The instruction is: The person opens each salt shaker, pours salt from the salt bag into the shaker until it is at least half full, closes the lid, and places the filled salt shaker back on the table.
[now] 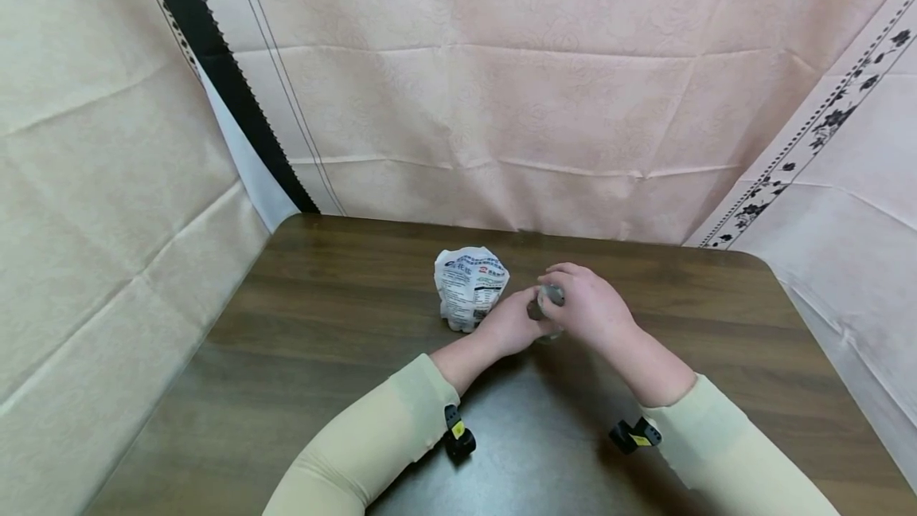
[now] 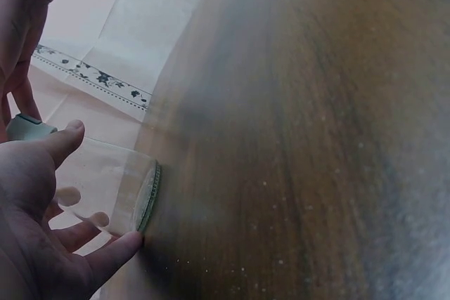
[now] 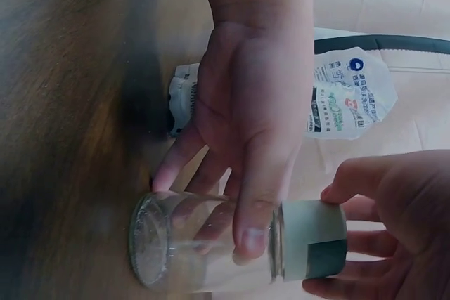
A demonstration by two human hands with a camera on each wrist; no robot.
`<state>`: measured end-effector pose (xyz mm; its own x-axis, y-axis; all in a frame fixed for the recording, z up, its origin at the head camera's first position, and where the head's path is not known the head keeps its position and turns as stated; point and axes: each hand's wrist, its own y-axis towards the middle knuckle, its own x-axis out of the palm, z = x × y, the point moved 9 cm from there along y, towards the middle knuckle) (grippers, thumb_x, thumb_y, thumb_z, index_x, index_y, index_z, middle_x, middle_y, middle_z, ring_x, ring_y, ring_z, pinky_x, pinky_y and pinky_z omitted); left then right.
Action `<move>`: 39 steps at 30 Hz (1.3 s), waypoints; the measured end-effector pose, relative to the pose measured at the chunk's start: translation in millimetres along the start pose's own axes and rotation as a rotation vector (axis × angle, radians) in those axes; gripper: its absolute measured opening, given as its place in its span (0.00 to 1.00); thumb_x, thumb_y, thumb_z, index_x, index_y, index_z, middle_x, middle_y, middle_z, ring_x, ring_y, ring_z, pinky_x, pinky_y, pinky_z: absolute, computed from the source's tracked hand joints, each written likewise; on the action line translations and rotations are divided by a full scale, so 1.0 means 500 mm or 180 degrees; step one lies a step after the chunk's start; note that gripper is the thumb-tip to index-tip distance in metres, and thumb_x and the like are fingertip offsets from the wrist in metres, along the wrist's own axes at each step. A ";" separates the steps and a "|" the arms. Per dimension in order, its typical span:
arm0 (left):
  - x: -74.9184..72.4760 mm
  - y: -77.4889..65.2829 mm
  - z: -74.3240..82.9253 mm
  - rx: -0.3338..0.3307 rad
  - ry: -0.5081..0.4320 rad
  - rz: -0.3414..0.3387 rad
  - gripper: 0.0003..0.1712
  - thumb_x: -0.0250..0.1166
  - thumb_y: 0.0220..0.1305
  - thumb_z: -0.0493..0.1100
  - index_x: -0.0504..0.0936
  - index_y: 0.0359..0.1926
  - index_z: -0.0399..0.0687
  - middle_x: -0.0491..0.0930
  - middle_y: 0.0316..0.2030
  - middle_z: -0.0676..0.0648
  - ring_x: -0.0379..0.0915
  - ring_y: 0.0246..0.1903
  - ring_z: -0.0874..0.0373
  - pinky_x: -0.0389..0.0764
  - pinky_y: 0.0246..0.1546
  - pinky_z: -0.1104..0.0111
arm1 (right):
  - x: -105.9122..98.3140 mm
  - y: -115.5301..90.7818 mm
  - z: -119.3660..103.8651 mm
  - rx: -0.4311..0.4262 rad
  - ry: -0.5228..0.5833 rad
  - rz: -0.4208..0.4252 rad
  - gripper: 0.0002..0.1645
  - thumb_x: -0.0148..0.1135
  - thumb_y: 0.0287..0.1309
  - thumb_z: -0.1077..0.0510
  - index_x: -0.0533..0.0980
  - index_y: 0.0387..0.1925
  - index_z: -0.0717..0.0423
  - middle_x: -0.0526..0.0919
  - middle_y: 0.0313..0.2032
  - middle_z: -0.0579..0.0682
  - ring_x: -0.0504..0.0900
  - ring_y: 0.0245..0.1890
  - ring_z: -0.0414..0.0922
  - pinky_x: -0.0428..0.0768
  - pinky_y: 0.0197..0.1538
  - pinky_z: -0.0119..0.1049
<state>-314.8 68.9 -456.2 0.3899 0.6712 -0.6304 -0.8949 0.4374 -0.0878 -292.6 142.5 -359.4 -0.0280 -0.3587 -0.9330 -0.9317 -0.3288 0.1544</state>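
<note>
A clear glass jar (image 3: pixel 218 268) with a pale and dark green lid (image 3: pixel 313 233) stands upright on the wooden table. My left hand (image 1: pixel 512 323) grips the body of the jar, its thumb on the near side and fingers wrapped behind the glass. From above, my right hand (image 1: pixel 591 305) holds the lid, thumb and fingertips curled round its edge. The lid sits on the jar's mouth. Through the glass (image 2: pixel 126 173) nothing shows inside but the fingers behind it. To the left of the jar stands a white printed bag (image 1: pixel 471 285), close to my left hand.
The brown wooden table (image 1: pixel 315 325) has rounded far corners. Behind it hangs a pale pink cloth (image 1: pixel 501 102) with fold creases, and a floral-bordered cloth (image 1: pixel 824 138) drapes on the right. A black strip (image 1: pixel 222 70) runs down at the left.
</note>
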 end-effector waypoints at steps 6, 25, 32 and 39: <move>0.001 0.003 -0.001 0.0034 -0.0024 -0.0005 0.37 0.61 0.52 0.68 0.67 0.61 0.63 0.72 0.56 0.58 0.68 0.55 0.62 0.70 0.53 0.62 | 0.002 -0.003 0.000 -0.0177 -0.0010 0.0016 0.17 0.60 0.54 0.53 0.79 0.46 0.51 0.76 0.53 0.51 0.73 0.54 0.51 0.73 0.51 0.48; 0.001 0.003 0.004 0.0058 0.0045 0.0011 0.34 0.62 0.55 0.65 0.67 0.61 0.63 0.73 0.55 0.58 0.69 0.55 0.62 0.71 0.53 0.62 | -0.006 0.000 0.005 -0.0342 -0.0064 0.0052 0.20 0.60 0.53 0.49 0.77 0.48 0.49 0.75 0.49 0.47 0.76 0.44 0.45 0.76 0.43 0.43; -0.002 -0.002 0.007 0.0087 -0.0065 0.0088 0.34 0.63 0.50 0.67 0.68 0.59 0.68 0.75 0.50 0.61 0.71 0.49 0.64 0.73 0.49 0.63 | -0.006 -0.001 0.026 0.0372 -0.0060 0.0017 0.23 0.58 0.57 0.42 0.76 0.48 0.51 0.74 0.48 0.53 0.77 0.40 0.51 0.75 0.39 0.47; -0.002 -0.005 0.008 0.0071 -0.0111 0.0079 0.33 0.64 0.50 0.66 0.69 0.58 0.68 0.76 0.48 0.62 0.72 0.47 0.65 0.73 0.48 0.63 | -0.010 -0.002 0.024 0.0497 -0.0149 0.0104 0.21 0.59 0.55 0.43 0.77 0.44 0.52 0.75 0.44 0.54 0.76 0.34 0.50 0.75 0.35 0.45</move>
<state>-312.2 69.7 -452.5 0.3754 0.7022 -0.6050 -0.8995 0.4334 -0.0550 -295.9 155.2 -358.9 -0.0727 -0.3247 -0.9430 -0.9748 -0.1767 0.1360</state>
